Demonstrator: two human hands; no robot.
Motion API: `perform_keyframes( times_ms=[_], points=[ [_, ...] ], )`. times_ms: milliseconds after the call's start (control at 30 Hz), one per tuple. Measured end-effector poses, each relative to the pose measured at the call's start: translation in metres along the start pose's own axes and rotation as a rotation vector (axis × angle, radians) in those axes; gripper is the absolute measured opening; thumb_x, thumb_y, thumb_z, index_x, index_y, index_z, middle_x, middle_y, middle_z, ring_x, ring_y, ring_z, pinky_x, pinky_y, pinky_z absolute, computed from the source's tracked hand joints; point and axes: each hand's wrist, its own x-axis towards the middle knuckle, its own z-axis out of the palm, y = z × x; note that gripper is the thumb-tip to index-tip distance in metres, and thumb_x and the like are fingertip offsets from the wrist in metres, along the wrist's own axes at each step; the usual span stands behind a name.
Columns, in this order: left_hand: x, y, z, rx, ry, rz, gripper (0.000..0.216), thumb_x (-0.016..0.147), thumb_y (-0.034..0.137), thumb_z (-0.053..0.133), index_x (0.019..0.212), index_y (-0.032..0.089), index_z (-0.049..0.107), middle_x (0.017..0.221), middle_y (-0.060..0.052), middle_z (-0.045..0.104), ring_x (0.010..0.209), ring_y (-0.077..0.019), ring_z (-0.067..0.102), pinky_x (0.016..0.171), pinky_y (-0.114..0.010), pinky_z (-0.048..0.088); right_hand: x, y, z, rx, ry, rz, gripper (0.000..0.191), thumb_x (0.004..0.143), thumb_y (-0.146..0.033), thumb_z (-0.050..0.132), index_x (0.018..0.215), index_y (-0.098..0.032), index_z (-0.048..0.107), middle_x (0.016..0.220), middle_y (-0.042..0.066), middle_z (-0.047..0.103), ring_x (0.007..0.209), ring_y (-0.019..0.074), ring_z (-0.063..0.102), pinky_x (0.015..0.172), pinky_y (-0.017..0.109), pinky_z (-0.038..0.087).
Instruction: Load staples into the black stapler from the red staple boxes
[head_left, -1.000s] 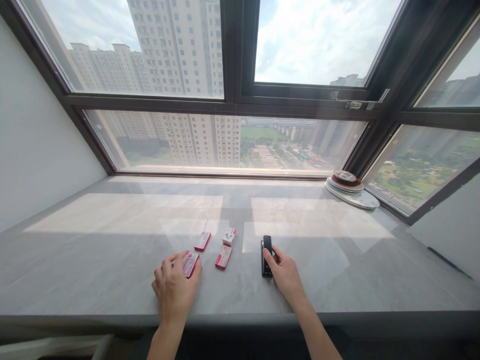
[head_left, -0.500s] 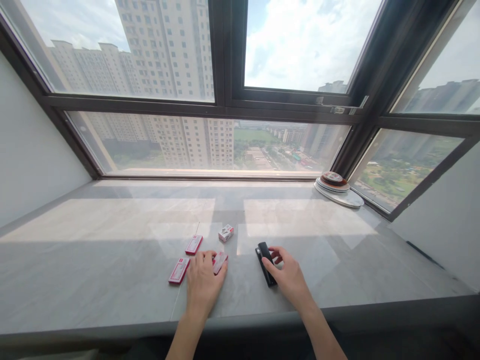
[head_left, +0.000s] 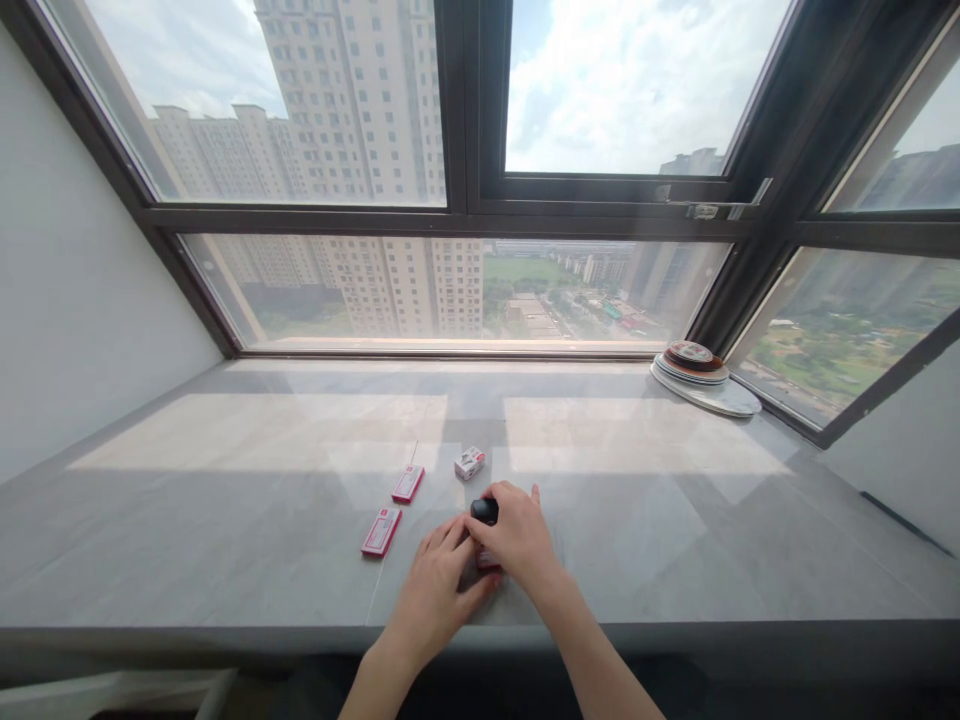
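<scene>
On the sill [head_left: 660, 540], three red boxes [head_left: 382, 533], one white box [head_left: 469, 464], right grip [head_left: 517, 535] closed round one stapler [head_left: 484, 511], left grip [head_left: 442, 580] unclear

Pale sunlight falls in broad patches across a grey, faintly marbled ledge [head_left: 225, 560], its far half bright and its near half mostly shaded, with a thin straight seam [head_left: 376, 590] running toward the front edge. Left of centre lie two flat red-and-white boxes: a nearer box [head_left: 382, 533] and, just beyond and slightly to its right, a farther box [head_left: 409, 484], the two set apart and slanted alike. A small white box [head_left: 469, 463] with red markings sits farther right. In the far right corner rests a stack of round, flat pieces [head_left: 690, 368], widest at the bottom, brown near the top.
</scene>
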Motion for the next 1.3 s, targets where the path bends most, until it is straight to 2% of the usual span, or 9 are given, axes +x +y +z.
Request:
perform_keyframes(
  times_ms=[167, 300, 400, 500, 600, 700, 967, 1167, 1300],
  points=[
    [-0.004, -0.008, -0.002, -0.009, 0.012, -0.030, 0.055, 0.089, 0.039, 0.067, 0.142, 0.037, 0.051, 0.157, -0.003, 0.042, 0.143, -0.0299, 0.041, 0.116, -0.051, 0.038, 0.009, 0.003, -0.007, 0.419, 0.132, 0.156, 0.033, 0.087, -0.051, 0.062, 0.095, -0.020, 0.071, 0.087, 0.004, 0.072, 0.081, 0.0202, 0.063, 0.089, 0.037, 0.049],
    [-0.005, -0.011, -0.008, -0.080, 0.014, -0.052, 0.049, 0.089, 0.035, 0.066, 0.137, 0.034, 0.054, 0.156, -0.003, 0.043, 0.141, -0.0271, 0.043, 0.116, -0.047, 0.039, 0.003, 0.042, -0.034, 0.820, 0.247, 0.350, 0.050, 0.092, -0.061, 0.051, 0.109, -0.018, 0.069, 0.111, 0.010, 0.070, 0.098, 0.0229, 0.065, 0.077, 0.030, 0.056],
    [-0.005, -0.012, -0.013, -0.131, 0.006, -0.086, 0.038, 0.087, 0.033, 0.068, 0.124, 0.032, 0.060, 0.155, -0.003, 0.045, 0.139, -0.0260, 0.046, 0.114, -0.044, 0.041, -0.011, 0.082, -0.058, 0.862, 0.193, 0.532, 0.050, 0.090, -0.063, 0.054, 0.106, -0.019, 0.068, 0.115, 0.011, 0.069, 0.093, 0.0226, 0.070, 0.070, 0.030, 0.059],
    [-0.002, -0.011, -0.015, -0.140, 0.000, -0.105, 0.029, 0.085, 0.033, 0.070, 0.113, 0.032, 0.064, 0.154, -0.001, 0.047, 0.137, -0.0257, 0.047, 0.113, -0.044, 0.041, -0.025, 0.107, -0.069, 0.670, 0.084, 0.659, 0.055, 0.089, -0.070, 0.051, 0.098, -0.018, 0.066, 0.082, 0.007, 0.069, 0.054, 0.0163, 0.065, 0.045, 0.025, 0.049],
    [0.004, -0.010, -0.014, -0.121, 0.001, -0.105, 0.026, 0.082, 0.035, 0.074, 0.107, 0.032, 0.066, 0.152, 0.001, 0.049, 0.136, -0.0272, 0.048, 0.113, -0.047, 0.040, -0.036, 0.102, -0.058, 0.500, -0.139, 0.614, 0.062, 0.090, -0.075, 0.043, 0.094, -0.018, 0.064, 0.060, -0.001, 0.059, 0.033, 0.0114, 0.049, 0.032, 0.022, 0.029],
    [0.008, -0.011, -0.013, -0.101, 0.013, -0.103, 0.028, 0.078, 0.037, 0.077, 0.104, 0.034, 0.068, 0.148, 0.001, 0.053, 0.135, -0.0290, 0.048, 0.112, -0.050, 0.040, -0.042, 0.078, -0.032, 0.421, -0.298, 0.463, 0.054, 0.091, -0.069, 0.048, 0.090, -0.017, 0.064, 0.058, -0.002, 0.059, 0.036, 0.0097, 0.046, 0.038, 0.022, 0.028],
    [0.003, -0.016, -0.018, -0.187, 0.018, -0.071, 0.022, 0.081, 0.030, 0.075, 0.102, 0.030, 0.068, 0.147, -0.001, 0.054, 0.133, -0.0261, 0.050, 0.113, -0.045, 0.041, -0.041, 0.071, -0.023, 0.249, -0.219, 0.342, 0.035, 0.091, -0.050, 0.058, 0.077, -0.018, 0.060, 0.059, -0.001, 0.058, 0.053, 0.0130, 0.050, 0.051, 0.024, 0.032],
    [0.001, -0.015, -0.017, -0.176, 0.035, -0.051, 0.023, 0.082, 0.030, 0.073, 0.104, 0.029, 0.067, 0.148, -0.003, 0.053, 0.134, -0.0284, 0.049, 0.111, -0.047, 0.042, -0.037, 0.053, -0.042, 0.128, -0.108, 0.285, 0.032, 0.092, -0.050, 0.057, 0.087, -0.019, 0.065, 0.055, -0.003, 0.056, 0.054, 0.0159, 0.053, 0.053, 0.026, 0.032],
    [0.002, -0.014, -0.015, -0.147, 0.049, -0.049, 0.026, 0.082, 0.030, 0.073, 0.108, 0.030, 0.068, 0.146, -0.002, 0.055, 0.132, -0.0287, 0.050, 0.110, -0.048, 0.042, -0.028, 0.030, -0.029, 0.179, -0.090, 0.144, 0.032, 0.094, -0.046, 0.053, 0.104, -0.021, 0.071, 0.061, -0.001, 0.061, 0.059, 0.0178, 0.057, 0.057, 0.026, 0.036]
  ],
)
